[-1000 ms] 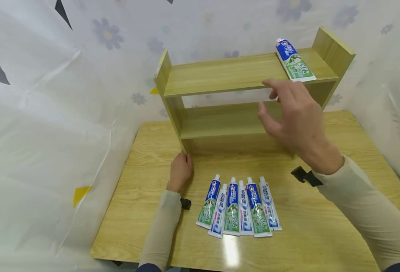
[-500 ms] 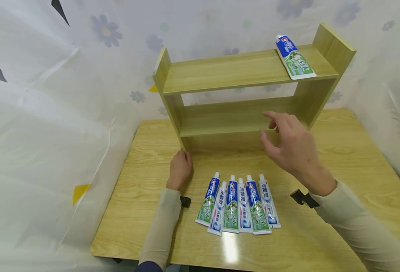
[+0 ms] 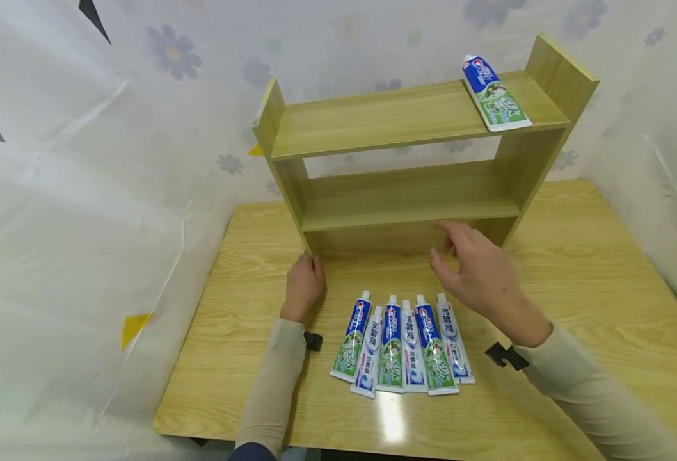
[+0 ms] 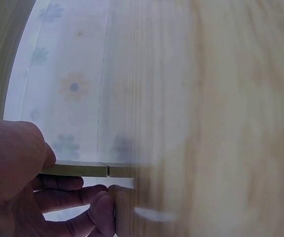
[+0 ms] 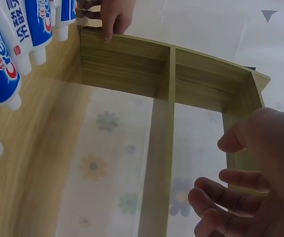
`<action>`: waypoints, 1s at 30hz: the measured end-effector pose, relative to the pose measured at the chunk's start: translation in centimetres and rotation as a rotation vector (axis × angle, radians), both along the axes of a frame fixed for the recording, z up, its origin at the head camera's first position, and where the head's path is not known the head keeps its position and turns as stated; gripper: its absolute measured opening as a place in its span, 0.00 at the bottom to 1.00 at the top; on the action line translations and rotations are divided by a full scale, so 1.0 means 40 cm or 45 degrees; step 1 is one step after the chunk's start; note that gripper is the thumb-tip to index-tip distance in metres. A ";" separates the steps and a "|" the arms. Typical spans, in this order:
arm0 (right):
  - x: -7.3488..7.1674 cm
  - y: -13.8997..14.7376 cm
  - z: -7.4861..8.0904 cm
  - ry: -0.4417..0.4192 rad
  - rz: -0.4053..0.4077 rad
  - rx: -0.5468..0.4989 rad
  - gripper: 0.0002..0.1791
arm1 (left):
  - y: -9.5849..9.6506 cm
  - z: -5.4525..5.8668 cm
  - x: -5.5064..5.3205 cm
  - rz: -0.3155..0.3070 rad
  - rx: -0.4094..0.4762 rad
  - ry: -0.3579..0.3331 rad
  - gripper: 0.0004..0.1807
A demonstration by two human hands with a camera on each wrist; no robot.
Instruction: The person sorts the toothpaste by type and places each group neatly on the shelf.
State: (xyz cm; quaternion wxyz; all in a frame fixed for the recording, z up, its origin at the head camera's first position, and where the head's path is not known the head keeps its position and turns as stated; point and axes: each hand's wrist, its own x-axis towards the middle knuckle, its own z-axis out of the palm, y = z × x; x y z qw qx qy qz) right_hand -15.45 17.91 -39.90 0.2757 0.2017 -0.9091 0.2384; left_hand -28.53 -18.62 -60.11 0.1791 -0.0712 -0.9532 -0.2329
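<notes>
A wooden two-tier shelf (image 3: 367, 128) stands toward the back of the table. At the bottom of its left side panel, my left hand (image 3: 302, 285) grips the panel's edge; the right wrist view has the thumb on the inner face. My right hand (image 3: 482, 275) is in the air before the shelf's lower right, thumb and fingers apart, holding nothing. One blue-and-green toothpaste tube (image 3: 496, 96) lies on the top board at the right, cap toward the wall. In front of the shelf, several toothpaste tubes (image 3: 392, 349) lie side by side, blue-green alternating with white ones, caps toward the shelf.
The wooden table (image 3: 217, 358) reaches the flower-patterned sheeting (image 3: 333, 57) behind the shelf. More white sheeting (image 3: 85, 256) hangs along the left. The middle board (image 3: 407, 195) runs between the shelf's side panels.
My right hand has come down from beside the tube on the top board to below the middle board, fingers still apart. The left hand keeps its hold on the side panel.
</notes>
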 end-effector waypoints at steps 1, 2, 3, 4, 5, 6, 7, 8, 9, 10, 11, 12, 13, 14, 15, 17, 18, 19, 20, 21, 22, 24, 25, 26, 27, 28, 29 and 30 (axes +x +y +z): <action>0.003 -0.002 -0.006 -0.050 -0.007 0.006 0.27 | -0.001 -0.001 -0.001 0.000 0.002 -0.002 0.21; 0.005 -0.003 -0.013 -0.105 -0.011 0.011 0.28 | -0.002 -0.001 -0.001 0.000 0.006 -0.005 0.21; 0.009 -0.004 -0.019 -0.168 -0.016 0.016 0.28 | -0.002 -0.001 -0.001 0.000 0.009 -0.004 0.21; 0.012 -0.005 -0.024 -0.236 -0.020 0.025 0.29 | -0.002 0.000 -0.001 0.002 0.009 -0.001 0.21; 0.015 -0.007 -0.030 -0.302 -0.030 0.034 0.29 | -0.002 0.000 -0.001 0.001 0.007 0.000 0.21; 0.018 -0.008 -0.035 -0.362 -0.037 0.043 0.30 | -0.002 0.001 0.000 0.002 0.005 -0.001 0.21; 0.020 -0.010 -0.041 -0.418 -0.042 0.053 0.30 | -0.002 0.001 0.000 0.002 0.004 0.000 0.21; 0.022 -0.011 -0.047 -0.460 -0.043 0.065 0.31 | -0.002 0.001 0.001 0.002 0.000 -0.001 0.21; 0.023 -0.013 -0.054 -0.488 -0.043 0.080 0.31 | -0.002 0.002 0.002 0.002 -0.005 -0.002 0.21; 0.024 -0.014 -0.061 -0.507 -0.043 0.093 0.31 | -0.002 0.002 0.002 0.001 -0.008 -0.003 0.21; 0.024 -0.015 -0.069 -0.523 -0.042 0.103 0.32 | -0.002 0.002 0.002 -0.002 -0.009 -0.004 0.21; 0.025 -0.015 -0.077 -0.537 -0.036 0.112 0.32 | -0.002 0.002 0.002 -0.002 -0.008 -0.005 0.21; 0.025 -0.016 -0.085 -0.552 -0.031 0.120 0.32 | -0.003 0.002 0.002 -0.006 -0.005 -0.005 0.21; 0.025 -0.016 -0.093 -0.561 -0.027 0.127 0.32 | -0.003 0.001 0.002 -0.009 -0.002 -0.004 0.21; 0.025 -0.016 -0.101 -0.572 -0.025 0.132 0.32 | -0.003 0.001 0.002 -0.011 0.003 -0.003 0.21; 0.027 -0.013 -0.115 -0.610 -0.020 0.134 0.31 | -0.003 0.001 0.001 -0.017 0.012 0.007 0.21; 0.029 -0.012 -0.122 -0.628 -0.018 0.133 0.31 | -0.003 0.000 0.002 -0.019 0.014 0.008 0.21; 0.031 -0.010 -0.130 -0.642 -0.021 0.132 0.30 | -0.003 0.000 0.003 -0.022 0.015 0.012 0.21; 0.034 -0.008 -0.138 -0.655 -0.023 0.135 0.30 | -0.002 0.000 0.005 -0.024 0.016 0.015 0.21; 0.037 -0.007 -0.145 -0.671 -0.026 0.134 0.30 | -0.002 0.000 0.006 -0.026 0.012 0.017 0.21; 0.041 -0.005 -0.152 -0.687 -0.028 0.137 0.30 | -0.002 0.000 0.008 -0.027 0.009 0.018 0.21; 0.047 -0.004 -0.167 -0.715 -0.033 0.152 0.31 | -0.002 -0.001 0.010 -0.028 0.008 0.022 0.21; 0.050 -0.004 -0.173 -0.728 -0.036 0.160 0.31 | -0.002 -0.002 0.010 -0.028 0.006 0.027 0.21; 0.054 -0.004 -0.180 -0.741 -0.040 0.171 0.31 | -0.002 -0.003 0.010 -0.026 0.004 0.033 0.21; 0.057 -0.004 -0.185 -0.754 -0.045 0.183 0.32 | -0.002 -0.003 0.009 -0.024 0.002 0.036 0.21; 0.060 -0.006 -0.191 -0.769 -0.049 0.196 0.32 | -0.001 -0.004 0.008 -0.024 0.008 0.040 0.21; 0.063 -0.007 -0.196 -0.784 -0.055 0.207 0.33 | -0.002 -0.004 0.006 -0.024 0.011 0.047 0.22; 0.066 -0.009 -0.201 -0.794 -0.059 0.213 0.33 | -0.002 -0.004 0.004 -0.024 0.013 0.051 0.22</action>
